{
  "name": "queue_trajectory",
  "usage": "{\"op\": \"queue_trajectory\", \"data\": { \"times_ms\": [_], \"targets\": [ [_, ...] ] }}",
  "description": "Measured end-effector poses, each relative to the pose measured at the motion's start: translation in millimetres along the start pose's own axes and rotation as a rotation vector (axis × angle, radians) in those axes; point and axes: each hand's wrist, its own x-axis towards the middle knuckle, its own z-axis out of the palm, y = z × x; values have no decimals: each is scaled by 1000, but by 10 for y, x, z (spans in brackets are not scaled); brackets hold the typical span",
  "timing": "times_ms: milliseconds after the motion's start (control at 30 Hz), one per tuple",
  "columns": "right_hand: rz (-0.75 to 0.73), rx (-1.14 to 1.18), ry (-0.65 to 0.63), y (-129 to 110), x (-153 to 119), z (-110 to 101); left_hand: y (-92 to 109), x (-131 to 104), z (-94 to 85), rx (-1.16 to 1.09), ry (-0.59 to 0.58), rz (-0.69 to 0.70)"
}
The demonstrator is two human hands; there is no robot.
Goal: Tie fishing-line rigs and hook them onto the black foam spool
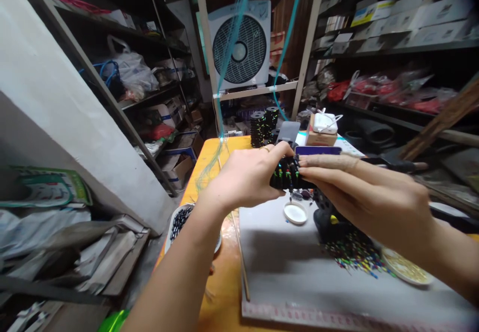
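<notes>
One black spool (286, 175) | between both hands, above the white dish (295, 213) in view | left hand (245, 177) clamped on its left end | right hand (377, 192): fingertips at its right side, cannot tell if clamped

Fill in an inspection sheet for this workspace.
Surface: orange table with a pale board on it
Job's things: black piece with coloured flecks, partly hidden by the hands
Clutter: multicoloured bits heaped on the board, near a white dish
Hands: left hand grips the black piece; right hand touches its right side
Cables: white cord at a white device
Surroundings: box fan beyond the table; loaded shelves on both sides
</notes>
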Motion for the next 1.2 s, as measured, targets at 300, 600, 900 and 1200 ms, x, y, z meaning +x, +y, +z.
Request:
{"op": "queue_trajectory", "data": {
  "times_ms": [300,600,900,1200],
  "targets": [
    [-128,-34,-33,-23,3,-4,-14,-6,29,0,-2,-5],
    [-58,0,-108,-58,-139,-161,-6,6,31,19,-3,10],
    [155,26,-214,-292,-811,-433,108,-3,-28,150,-48,-16],
    [410,103,-508,-456,-1204,-109,134,-20,28,195,31,14]
  ]
}}
